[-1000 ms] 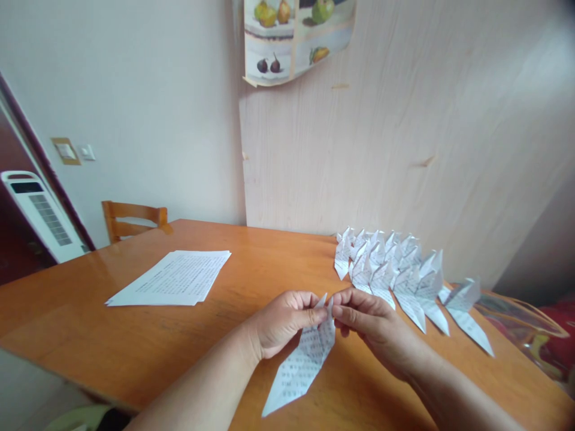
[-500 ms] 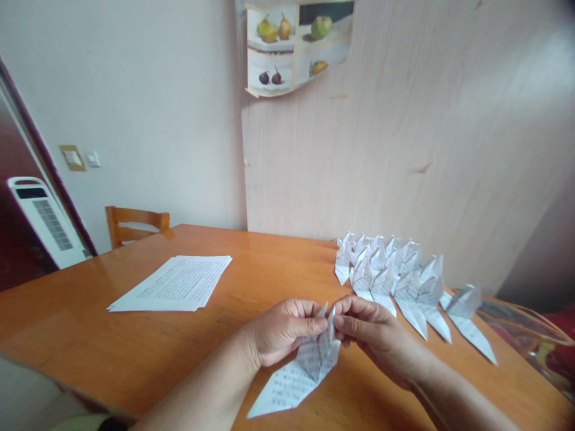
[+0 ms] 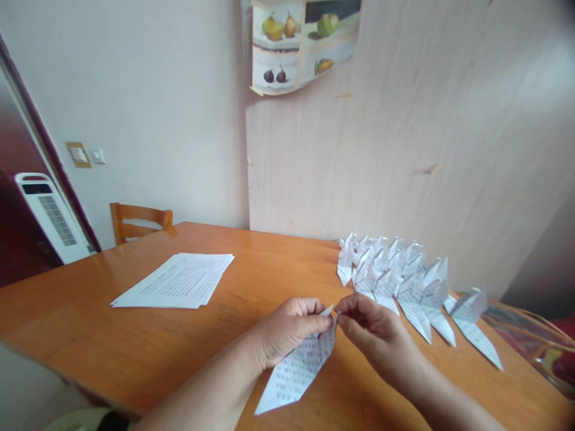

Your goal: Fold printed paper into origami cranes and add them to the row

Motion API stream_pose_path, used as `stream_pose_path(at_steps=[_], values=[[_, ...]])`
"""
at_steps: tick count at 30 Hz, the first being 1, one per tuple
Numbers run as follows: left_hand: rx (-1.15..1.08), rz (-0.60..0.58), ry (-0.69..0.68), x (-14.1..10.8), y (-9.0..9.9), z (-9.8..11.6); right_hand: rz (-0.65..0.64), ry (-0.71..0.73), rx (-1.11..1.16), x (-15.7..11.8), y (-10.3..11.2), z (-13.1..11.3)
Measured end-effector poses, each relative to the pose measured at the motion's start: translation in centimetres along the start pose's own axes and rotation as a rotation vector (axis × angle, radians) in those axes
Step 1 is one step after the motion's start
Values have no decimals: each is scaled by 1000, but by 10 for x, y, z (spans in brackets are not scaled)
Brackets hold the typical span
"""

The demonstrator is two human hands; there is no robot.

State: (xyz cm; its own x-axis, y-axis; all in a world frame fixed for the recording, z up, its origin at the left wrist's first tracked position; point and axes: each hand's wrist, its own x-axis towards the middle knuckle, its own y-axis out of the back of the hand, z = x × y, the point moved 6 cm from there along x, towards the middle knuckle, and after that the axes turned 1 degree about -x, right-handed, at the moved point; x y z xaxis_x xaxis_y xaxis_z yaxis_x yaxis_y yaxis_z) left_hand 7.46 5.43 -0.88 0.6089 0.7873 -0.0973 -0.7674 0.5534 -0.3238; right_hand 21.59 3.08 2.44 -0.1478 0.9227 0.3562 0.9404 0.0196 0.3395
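A folded paper piece (image 3: pixel 291 372) with printed text is held above the near part of the wooden table, its long pointed end toward the lower left. My left hand (image 3: pixel 294 332) grips it near the upper folds, thumb on top. At the upper right tip, the thumb and fingers of my right hand (image 3: pixel 371 326) pinch the edge of a raised flap. Part of the folds is hidden behind my left fingers. To the right stand several finished-looking folded paper shapes (image 3: pixel 411 287) in rows, pointed and printed alike.
A stack of printed sheets (image 3: pixel 175 281) lies on the left of the wooden table (image 3: pixel 148 341). Behind the table stands a wooden chair (image 3: pixel 141 221). A clear plastic bag (image 3: pixel 534 341) is at the right edge. Fruit pictures (image 3: pixel 305 45) hang on the wall panel.
My right fingers have shifted slightly on the flap, and the flap beside them looks flatter and turned. The folded paper has tilted a little. The whole view has shifted slightly.
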Motion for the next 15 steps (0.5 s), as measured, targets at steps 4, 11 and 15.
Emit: stream_pose_path(at_steps=[4,11,15], values=[[13,8,-19,1,0,1,49,93,-159,-1,2,-7],[40,60,-64,2,2,4,83,232,-321,-5,4,-16],[39,72,-64,2,1,4,103,250,-375,-5,5,-17]])
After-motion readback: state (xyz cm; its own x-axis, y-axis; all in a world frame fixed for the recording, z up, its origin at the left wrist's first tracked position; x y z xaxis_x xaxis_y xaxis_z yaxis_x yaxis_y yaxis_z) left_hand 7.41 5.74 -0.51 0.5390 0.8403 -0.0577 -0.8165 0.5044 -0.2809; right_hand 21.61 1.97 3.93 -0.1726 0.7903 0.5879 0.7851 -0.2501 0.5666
